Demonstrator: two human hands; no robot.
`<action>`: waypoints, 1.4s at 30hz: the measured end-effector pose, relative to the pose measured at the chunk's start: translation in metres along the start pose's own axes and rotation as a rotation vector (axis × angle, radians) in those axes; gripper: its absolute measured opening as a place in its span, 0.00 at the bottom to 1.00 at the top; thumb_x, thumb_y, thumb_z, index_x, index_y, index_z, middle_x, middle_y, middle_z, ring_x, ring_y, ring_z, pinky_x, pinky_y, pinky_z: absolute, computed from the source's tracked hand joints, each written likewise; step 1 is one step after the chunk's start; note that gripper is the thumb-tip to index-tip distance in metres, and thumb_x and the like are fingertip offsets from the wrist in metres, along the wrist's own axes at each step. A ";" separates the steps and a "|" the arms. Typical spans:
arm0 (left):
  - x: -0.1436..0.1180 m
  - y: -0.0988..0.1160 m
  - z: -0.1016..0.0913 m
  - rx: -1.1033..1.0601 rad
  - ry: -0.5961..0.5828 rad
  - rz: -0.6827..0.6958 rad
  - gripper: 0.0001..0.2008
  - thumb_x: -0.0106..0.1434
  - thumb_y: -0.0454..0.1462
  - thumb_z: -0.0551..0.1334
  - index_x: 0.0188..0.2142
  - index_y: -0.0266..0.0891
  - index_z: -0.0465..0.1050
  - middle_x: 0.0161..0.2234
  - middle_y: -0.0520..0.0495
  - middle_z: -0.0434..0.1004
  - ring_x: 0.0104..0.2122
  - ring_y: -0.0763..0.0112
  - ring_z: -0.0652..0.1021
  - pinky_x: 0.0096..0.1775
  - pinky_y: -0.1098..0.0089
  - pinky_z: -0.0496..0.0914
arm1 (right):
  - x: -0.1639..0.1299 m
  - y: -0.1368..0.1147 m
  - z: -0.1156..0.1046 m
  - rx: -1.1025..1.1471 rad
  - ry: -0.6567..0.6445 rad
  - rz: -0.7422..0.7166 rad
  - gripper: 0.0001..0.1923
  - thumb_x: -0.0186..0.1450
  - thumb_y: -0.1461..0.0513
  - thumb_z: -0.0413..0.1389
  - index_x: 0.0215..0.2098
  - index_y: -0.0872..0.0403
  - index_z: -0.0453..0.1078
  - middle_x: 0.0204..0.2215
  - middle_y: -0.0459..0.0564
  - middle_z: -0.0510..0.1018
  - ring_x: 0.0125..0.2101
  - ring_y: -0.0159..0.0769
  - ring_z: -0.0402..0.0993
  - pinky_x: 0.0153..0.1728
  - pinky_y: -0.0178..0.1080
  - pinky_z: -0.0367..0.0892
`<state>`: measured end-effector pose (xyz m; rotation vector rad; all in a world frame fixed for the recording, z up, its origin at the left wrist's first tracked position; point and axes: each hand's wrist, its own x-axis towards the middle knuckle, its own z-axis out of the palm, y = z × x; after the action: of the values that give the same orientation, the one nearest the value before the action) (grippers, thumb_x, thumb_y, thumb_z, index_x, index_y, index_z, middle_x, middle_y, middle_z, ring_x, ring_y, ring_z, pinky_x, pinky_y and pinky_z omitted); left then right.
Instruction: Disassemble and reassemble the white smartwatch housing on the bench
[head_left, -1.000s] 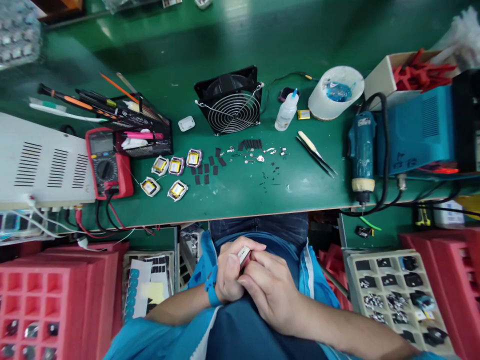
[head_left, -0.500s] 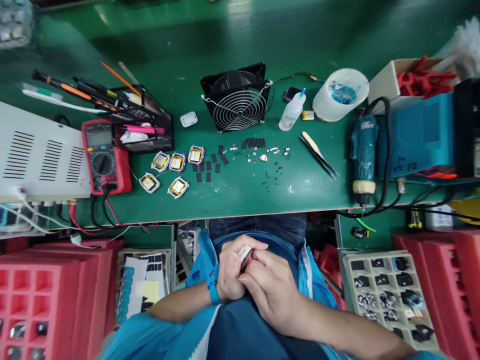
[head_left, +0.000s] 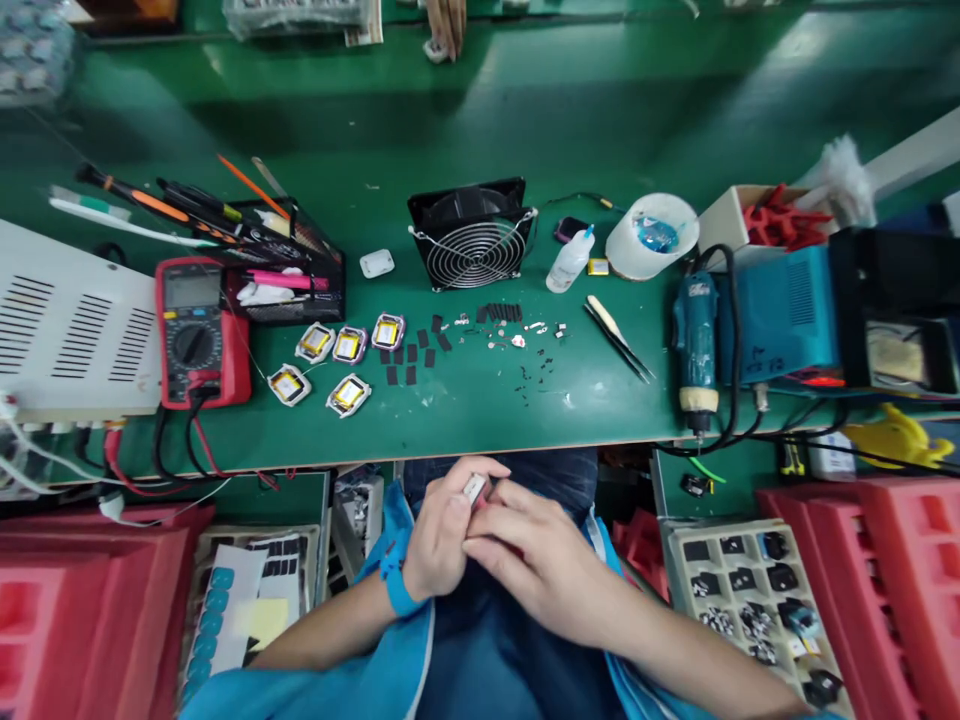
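Both hands are down at the lap, below the table edge: left hand pinches a small silvery part, right hand fingers grip it too. Looks mid-fitting; next needs a steady press.

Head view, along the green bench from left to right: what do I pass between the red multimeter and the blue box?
Red multimeter → black mesh tool basket → yellow-centred parts → black fan → glue bottle → tweezers → blue rotary tool → blue box.
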<state>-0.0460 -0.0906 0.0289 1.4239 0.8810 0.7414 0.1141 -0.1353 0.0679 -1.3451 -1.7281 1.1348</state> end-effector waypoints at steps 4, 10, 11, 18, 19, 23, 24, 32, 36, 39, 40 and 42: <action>0.033 0.001 -0.031 0.048 -0.149 0.057 0.20 0.75 0.52 0.55 0.57 0.45 0.70 0.42 0.47 0.76 0.39 0.66 0.78 0.41 0.68 0.73 | 0.023 0.017 -0.023 0.040 0.066 -0.040 0.08 0.74 0.65 0.53 0.48 0.49 0.72 0.40 0.48 0.79 0.41 0.34 0.77 0.44 0.35 0.71; 0.070 -0.001 -0.066 0.373 -0.224 0.257 0.19 0.65 0.42 0.71 0.54 0.44 0.76 0.51 0.43 0.79 0.51 0.60 0.79 0.55 0.63 0.73 | 0.047 0.047 -0.019 -0.122 0.195 -0.064 0.05 0.72 0.64 0.56 0.45 0.50 0.70 0.40 0.49 0.82 0.38 0.38 0.80 0.40 0.38 0.73; 0.073 -0.001 -0.069 0.417 -0.234 0.288 0.18 0.65 0.41 0.71 0.54 0.44 0.76 0.50 0.43 0.80 0.50 0.61 0.79 0.54 0.64 0.73 | 0.049 0.051 -0.016 -0.153 0.201 -0.073 0.03 0.72 0.64 0.56 0.44 0.50 0.70 0.38 0.50 0.82 0.37 0.39 0.79 0.39 0.39 0.73; 0.083 -0.008 -0.079 0.494 -0.315 0.429 0.16 0.66 0.39 0.71 0.53 0.42 0.77 0.47 0.42 0.82 0.48 0.62 0.82 0.52 0.64 0.77 | 0.053 0.068 -0.001 -0.195 0.258 -0.215 0.04 0.74 0.62 0.56 0.43 0.52 0.72 0.39 0.53 0.83 0.39 0.40 0.79 0.42 0.41 0.72; 0.085 -0.009 -0.080 0.490 -0.326 0.434 0.16 0.65 0.39 0.71 0.52 0.42 0.77 0.47 0.42 0.83 0.48 0.62 0.82 0.52 0.64 0.77 | 0.053 0.070 -0.001 -0.189 0.267 -0.231 0.04 0.74 0.61 0.55 0.44 0.53 0.72 0.40 0.53 0.83 0.39 0.40 0.79 0.42 0.41 0.72; 0.088 -0.010 -0.082 0.465 -0.352 0.423 0.17 0.65 0.38 0.72 0.52 0.42 0.77 0.48 0.42 0.83 0.48 0.62 0.83 0.52 0.64 0.78 | 0.053 0.075 0.000 -0.146 0.256 -0.270 0.05 0.75 0.61 0.54 0.44 0.54 0.72 0.40 0.53 0.84 0.41 0.39 0.80 0.42 0.41 0.71; 0.088 -0.010 -0.082 0.459 -0.353 0.419 0.17 0.65 0.38 0.72 0.52 0.42 0.77 0.48 0.42 0.83 0.48 0.62 0.83 0.52 0.64 0.78 | 0.054 0.075 -0.001 -0.137 0.247 -0.272 0.06 0.75 0.61 0.54 0.44 0.54 0.72 0.40 0.53 0.84 0.41 0.39 0.80 0.42 0.41 0.70; 0.090 -0.012 -0.082 0.428 -0.351 0.416 0.17 0.64 0.41 0.73 0.50 0.40 0.78 0.47 0.40 0.84 0.47 0.61 0.84 0.50 0.63 0.79 | 0.052 0.078 -0.002 -0.145 0.208 -0.261 0.08 0.76 0.61 0.52 0.41 0.54 0.72 0.38 0.53 0.83 0.39 0.39 0.79 0.40 0.41 0.68; 0.089 -0.013 -0.082 0.423 -0.356 0.414 0.17 0.64 0.39 0.73 0.51 0.40 0.77 0.47 0.41 0.83 0.48 0.63 0.83 0.51 0.64 0.78 | 0.052 0.080 -0.003 -0.124 0.215 -0.267 0.07 0.76 0.61 0.53 0.41 0.54 0.71 0.38 0.53 0.83 0.39 0.39 0.79 0.40 0.41 0.69; 0.088 -0.011 -0.080 0.426 -0.355 0.410 0.16 0.65 0.37 0.72 0.51 0.40 0.76 0.47 0.40 0.83 0.48 0.62 0.83 0.51 0.63 0.78 | 0.052 0.079 -0.002 -0.108 0.233 -0.270 0.05 0.75 0.61 0.55 0.42 0.54 0.71 0.38 0.53 0.83 0.40 0.39 0.79 0.42 0.41 0.70; 0.088 -0.011 -0.080 0.428 -0.351 0.412 0.15 0.65 0.37 0.71 0.50 0.40 0.76 0.47 0.40 0.83 0.48 0.62 0.83 0.50 0.63 0.78 | 0.051 0.078 -0.002 -0.113 0.241 -0.272 0.05 0.75 0.61 0.55 0.42 0.54 0.71 0.38 0.53 0.82 0.40 0.38 0.79 0.42 0.41 0.71; 0.087 -0.011 -0.078 0.437 -0.341 0.414 0.14 0.65 0.35 0.71 0.50 0.40 0.76 0.46 0.41 0.83 0.47 0.63 0.82 0.50 0.62 0.78 | 0.051 0.075 0.000 -0.153 0.262 -0.272 0.05 0.75 0.62 0.54 0.43 0.54 0.71 0.39 0.54 0.82 0.40 0.39 0.78 0.42 0.41 0.71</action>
<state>-0.0705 0.0234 0.0163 2.0907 0.4985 0.5990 0.1306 -0.0788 -0.0008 -1.2384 -1.7638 0.6567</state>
